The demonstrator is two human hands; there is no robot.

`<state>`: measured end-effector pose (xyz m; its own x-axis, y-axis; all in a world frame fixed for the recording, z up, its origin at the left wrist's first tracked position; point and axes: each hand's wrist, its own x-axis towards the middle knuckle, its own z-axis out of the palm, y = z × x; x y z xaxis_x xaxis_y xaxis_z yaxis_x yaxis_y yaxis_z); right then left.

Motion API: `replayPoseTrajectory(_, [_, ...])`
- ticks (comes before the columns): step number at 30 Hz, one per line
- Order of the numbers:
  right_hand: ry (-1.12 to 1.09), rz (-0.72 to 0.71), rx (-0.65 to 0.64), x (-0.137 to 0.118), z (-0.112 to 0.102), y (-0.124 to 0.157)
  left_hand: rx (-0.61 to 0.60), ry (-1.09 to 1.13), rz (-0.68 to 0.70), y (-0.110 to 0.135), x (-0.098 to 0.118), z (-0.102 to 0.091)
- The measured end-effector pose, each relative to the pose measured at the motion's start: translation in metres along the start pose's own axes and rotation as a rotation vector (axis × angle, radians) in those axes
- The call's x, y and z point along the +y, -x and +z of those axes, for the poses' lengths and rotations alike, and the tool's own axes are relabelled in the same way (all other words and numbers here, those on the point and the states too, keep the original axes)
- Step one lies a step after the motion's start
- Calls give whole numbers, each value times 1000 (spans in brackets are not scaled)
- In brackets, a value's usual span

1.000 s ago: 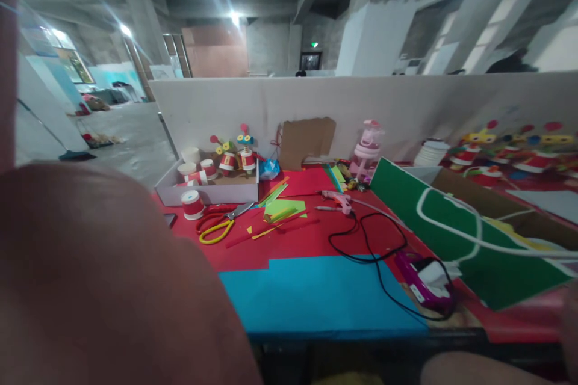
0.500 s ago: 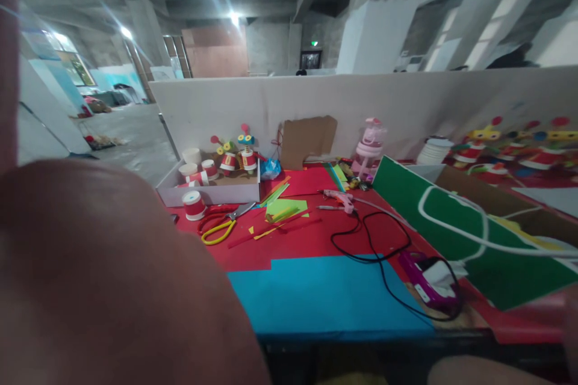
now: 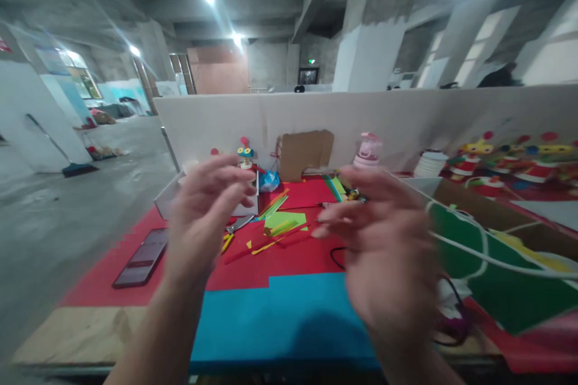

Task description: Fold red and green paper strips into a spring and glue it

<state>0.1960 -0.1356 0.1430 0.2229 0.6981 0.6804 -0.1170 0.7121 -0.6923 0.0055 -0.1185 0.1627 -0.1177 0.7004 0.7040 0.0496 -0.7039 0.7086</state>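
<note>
Both my hands are raised above the table, smeared by motion. My left hand [image 3: 203, 210] hangs in front of a white box [image 3: 168, 200], its fingers loosely curved and apart, with nothing in them. My right hand [image 3: 383, 246] is over the right end of a blue paper sheet [image 3: 280, 319], fingers stretched toward the left and empty. Between the hands lie green and yellow paper strips [image 3: 282, 222] on red paper [image 3: 289, 255]. Scissors [image 3: 233, 230] peek out beside my left hand.
A dark phone [image 3: 142, 255] lies at the left on the red sheet. A paper-cup figure [image 3: 246, 156], brown cardboard [image 3: 304, 153] and a pink bottle [image 3: 368, 153] stand by the white partition. A green board [image 3: 501, 280] with white cord and more cup figures [image 3: 510, 159] are at the right.
A large blurred arm that filled the lower left has cleared away. Both hands have come up in front of the camera, and the view has tilted down a little.
</note>
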Motion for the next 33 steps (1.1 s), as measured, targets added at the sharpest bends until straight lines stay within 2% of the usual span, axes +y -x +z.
replayPoseTrajectory(2, [9, 129, -37, 49, 16, -5, -225, -211, -137, -28, -59, 11])
replayPoseTrajectory(4, [117, 277, -92, 114, 23, -8, -411, -467, -245, -34, -125, 14])
replayPoseTrajectory(6, [233, 416, -50, 178, 19, -5, -441, -658, -300, -25, -181, 13])
replayPoseTrajectory(7, [290, 464, -8, 203, 15, -3, -435, -701, -333, -18, -202, 11])
replayPoseTrajectory(8, [330, 472, 11, 224, 9, 0, -442, -707, -362, -11, -218, 10])
replayPoseTrajectory(10, [348, 479, 24, 247, -3, 5, -445, -665, -399, 3, -237, 7])
replayPoseTrajectory(13, [322, 470, 3, 255, -14, 9, -476, -650, -368, 14, -243, 5])
replayPoseTrajectory(18, [315, 500, -68, 258, -14, 8, -511, -678, -287, 18, -237, 10])
replayPoseTrajectory(23, [303, 495, -80, 259, -12, 8, -582, -704, -313, 23, -239, 18])
replayPoseTrajectory(25, [264, 506, -60, 258, -12, 8, -518, -727, -295, 23, -240, 18])
replayPoseTrajectory(28, [140, 580, -28, 258, -9, 9, -345, -676, -246, 21, -241, 19])
replayPoseTrajectory(30, [-13, 692, -65, 257, -5, 10, -265, -614, -203, 20, -239, 20])
replayPoseTrajectory(33, [-255, 827, -183, 253, 3, 14, -234, -561, -136, 21, -235, 25])
